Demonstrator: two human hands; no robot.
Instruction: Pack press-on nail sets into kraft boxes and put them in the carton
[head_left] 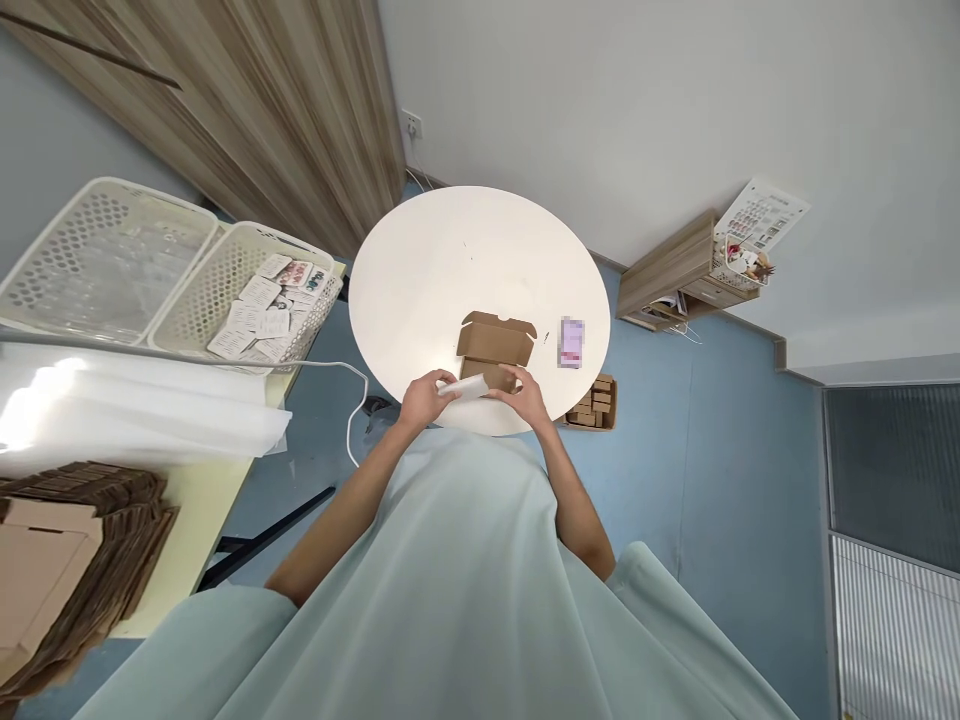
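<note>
A small brown cardboard box (496, 340) lies near the front edge of a round white table (420, 270), its lid raised and leaning away from me. My left hand (426, 399) pinches one end of a flat, whitish wrapped packet (472, 387), which is tilted over the box's left front part. At the box's right front corner, my right hand (526, 399) curls its fingers around the side wall. Its thumb reaches toward the packet; whether they touch is unclear. What the packet contains cannot be made out.
A phone-like purple item (571, 343) lies right of the box. On the floor, a carton (611, 405) holds several small boxes. Leftward, a side table (202, 510) carries a basket of cards (244, 235), a basket of clear plastic (56, 235), white sheeting (150, 405) and stacked flat cardboard (45, 560).
</note>
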